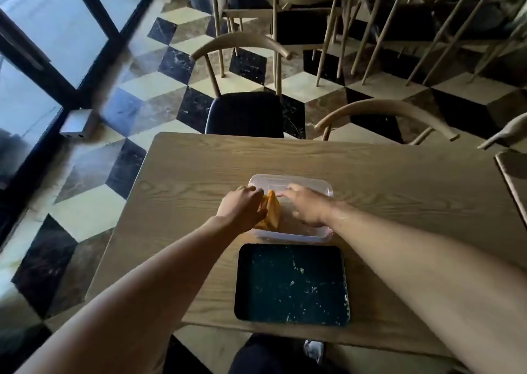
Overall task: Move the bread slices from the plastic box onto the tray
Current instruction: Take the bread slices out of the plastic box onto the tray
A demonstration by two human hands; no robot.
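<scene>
A clear plastic box [319,184] sits on the wooden table [199,168], just beyond a dark speckled tray [291,285] that has only crumbs on it. Golden-brown bread slices [273,209] stand on edge at the left side of the box. My left hand [242,207] reaches into the box and rests against the slices, fingers curled around them. My right hand [306,205] lies inside the box to the right of the bread, fingers spread and pointing left toward the slices. Much of the bread is hidden behind my left hand.
A chair with a dark seat [245,114] stands at the table's far edge, another chair back [385,117] to its right. A second table's corner [513,174] shows at the right. Glass doors [42,45] and checkered floor [148,88] lie to the left.
</scene>
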